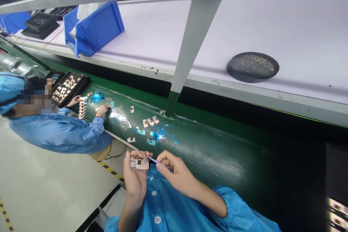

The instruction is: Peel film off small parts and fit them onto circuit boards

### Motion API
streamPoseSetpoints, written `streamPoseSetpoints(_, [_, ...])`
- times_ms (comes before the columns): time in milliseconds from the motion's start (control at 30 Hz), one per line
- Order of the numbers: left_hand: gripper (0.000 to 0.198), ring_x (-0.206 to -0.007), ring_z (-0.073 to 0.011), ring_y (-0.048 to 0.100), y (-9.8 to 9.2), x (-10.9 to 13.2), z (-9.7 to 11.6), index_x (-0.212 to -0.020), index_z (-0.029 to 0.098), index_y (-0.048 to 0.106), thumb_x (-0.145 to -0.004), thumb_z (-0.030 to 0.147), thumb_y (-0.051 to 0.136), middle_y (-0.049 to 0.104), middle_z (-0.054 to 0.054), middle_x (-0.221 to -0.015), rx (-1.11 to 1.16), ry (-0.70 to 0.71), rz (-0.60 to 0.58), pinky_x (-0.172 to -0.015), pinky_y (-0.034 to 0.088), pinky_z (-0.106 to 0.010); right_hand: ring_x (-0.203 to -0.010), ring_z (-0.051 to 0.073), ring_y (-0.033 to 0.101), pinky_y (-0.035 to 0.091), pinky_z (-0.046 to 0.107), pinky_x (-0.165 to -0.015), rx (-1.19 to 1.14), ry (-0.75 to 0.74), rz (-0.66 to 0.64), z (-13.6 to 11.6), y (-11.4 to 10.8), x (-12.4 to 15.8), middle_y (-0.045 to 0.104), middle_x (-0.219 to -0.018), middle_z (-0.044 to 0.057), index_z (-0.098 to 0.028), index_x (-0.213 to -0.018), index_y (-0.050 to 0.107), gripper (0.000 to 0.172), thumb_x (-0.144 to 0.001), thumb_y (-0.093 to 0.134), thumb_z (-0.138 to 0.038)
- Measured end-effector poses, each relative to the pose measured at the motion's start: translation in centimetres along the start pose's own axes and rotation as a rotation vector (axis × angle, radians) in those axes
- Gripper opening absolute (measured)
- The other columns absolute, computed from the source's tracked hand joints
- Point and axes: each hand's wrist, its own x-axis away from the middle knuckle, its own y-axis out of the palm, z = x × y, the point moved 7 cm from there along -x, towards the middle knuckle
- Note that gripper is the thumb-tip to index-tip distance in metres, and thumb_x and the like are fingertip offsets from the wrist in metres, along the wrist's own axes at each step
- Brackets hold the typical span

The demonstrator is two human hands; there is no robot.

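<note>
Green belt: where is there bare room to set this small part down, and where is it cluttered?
The green belt lies bare right of the grey post, up to the dark edge at far right. Left of the post it is crowded: loose small parts, blue film scraps, then a co-worker's hand and black tray.

Small part's [139,163] detail too tiny (edges hidden under fingers [136,156])

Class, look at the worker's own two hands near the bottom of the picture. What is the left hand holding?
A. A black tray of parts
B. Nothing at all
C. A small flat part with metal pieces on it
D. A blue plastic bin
C: the left hand grips a small flat part by its edges, while the right hand pinches a thin strip of film that reaches to it, just above the green belt.
</note>
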Motion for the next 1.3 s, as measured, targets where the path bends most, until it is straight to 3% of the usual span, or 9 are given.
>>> streamPoseSetpoints(67, [0.046, -0.063, -0.0141, 0.052, 0.0, -0.4, 0.4, -0.061, 0.019, 0.051, -0.091, 0.054, 0.06, 0.042, 0.003, -0.061, -0.054, 0.026, -0.053, -0.071, 0.053, -0.031, -0.056, 0.01, 0.042, 0.029, 0.024, -0.056, -0.005, 0.03, 0.034, 0.1, -0.2, -0.1, 0.046, -0.06, -0.007, -0.02, -0.091, 0.056, 0.034, -0.099, 0.053, -0.053])
streamPoseSetpoints(133, [0.042, -0.056, -0.0116, 0.043, 0.1, -0.4, 0.8, -0.063, 0.019, 0.052, -0.088, 0.049, 0.067, 0.037, 0.005, -0.06, -0.156, 0.04, -0.121, -0.063, 0.048, -0.028, -0.056, 0.01, 0.046, 0.032, 0.024, -0.055, -0.007, 0.046, 0.046, 0.0, -0.3, -0.1, 0.049, -0.06, -0.007, -0.02, -0.093, 0.058, 0.034, -0.099, 0.054, -0.053])
streamPoseSetpoints(300, [0.015, -0.067, -0.014, 0.051, -0.1, 0.1, 2.1, -0.081, 0.018, 0.073, -0.08, 0.03, 0.08, 0.058, 0.0, -0.072, -0.402, 0.159, -0.147, -0.063, 0.042, -0.024, -0.054, 0.011, 0.052, 0.035, 0.024, -0.054, 0.017, 0.025, 0.039, -0.9, 0.0, -0.3, 0.058, -0.058, -0.005, -0.02, -0.095, 0.061, 0.03, -0.101, 0.054, -0.049])
streamPoseSetpoints(500, [0.009, -0.07, -0.0184, 0.06, 1.4, 0.7, 6.0, -0.089, 0.024, 0.081, -0.088, 0.025, 0.071, 0.067, -0.004, -0.079, -0.924, 0.593, -0.231, -0.063, 0.043, -0.027, -0.057, 0.013, 0.058, 0.039, 0.025, -0.057, 0.116, -0.018, 0.023, -2.3, -0.1, -0.6, 0.065, -0.062, -0.002, -0.022, -0.096, 0.065, 0.028, -0.102, 0.051, -0.046])
streamPoseSetpoints(567, [0.012, -0.073, -0.0204, 0.064, 1.9, 0.5, 6.7, -0.092, 0.025, 0.082, -0.087, 0.023, 0.072, 0.072, -0.006, -0.083, -1.006, 0.644, -0.282, -0.066, 0.046, -0.028, -0.055, 0.013, 0.058, 0.039, 0.025, -0.056, 0.131, -0.011, 0.008, -2.6, -0.3, -0.7, 0.065, -0.061, -0.002, -0.022, -0.097, 0.065, 0.028, -0.102, 0.05, -0.045])
streamPoseSetpoints(700, [0.013, -0.076, -0.0235, 0.067, 2.4, -0.4, 7.8, -0.092, 0.025, 0.084, -0.083, 0.024, 0.075, 0.075, -0.008, -0.085, -1.042, 0.604, -0.338, -0.071, 0.049, -0.031, -0.055, 0.013, 0.06, 0.041, 0.025, -0.055, 0.143, 0.0, -0.021, -2.8, -0.6, -0.8, 0.064, -0.062, -0.003, -0.022, -0.097, 0.067, 0.029, -0.102, 0.049, -0.045])
streamPoseSetpoints(933, [0.019, -0.069, -0.0209, 0.064, 3.5, -2.0, 7.5, -0.078, 0.022, 0.079, -0.089, 0.031, 0.066, 0.072, -0.007, -0.077, -1.176, 0.337, -0.567, -0.065, 0.045, -0.029, -0.061, 0.014, 0.06, 0.043, 0.026, -0.062, 0.25, -0.068, -0.096, -4.1, -1.1, -1.1, 0.066, -0.067, -0.001, -0.023, -0.098, 0.072, 0.035, -0.106, 0.043, -0.042])
streamPoseSetpoints(1100, [0.018, -0.061, -0.0169, 0.054, 3.5, -2.9, 7.3, -0.07, 0.019, 0.072, -0.082, 0.031, 0.065, 0.066, -0.003, -0.066, -1.234, 0.208, -0.553, -0.057, 0.039, -0.026, -0.075, 0.018, 0.065, 0.045, 0.029, -0.07, 0.347, -0.156, -0.12, -5.9, -1.3, -1.5, 0.072, -0.081, 0.002, -0.025, -0.091, 0.075, 0.041, -0.106, 0.04, -0.041])
streamPoseSetpoints(1300, [0.013, -0.057, -0.0146, 0.05, 2.7, -3.3, 7.1, -0.066, 0.019, 0.068, -0.074, 0.027, 0.063, 0.061, 0.0, -0.061, -1.27, 0.214, -0.512, -0.055, 0.037, -0.024, -0.07, 0.017, 0.063, 0.04, 0.029, -0.065, 0.49, -0.191, -0.188, -5.6, -0.7, -2.2, 0.073, -0.082, 0.002, -0.024, -0.097, 0.073, 0.038, -0.107, 0.038, -0.036])
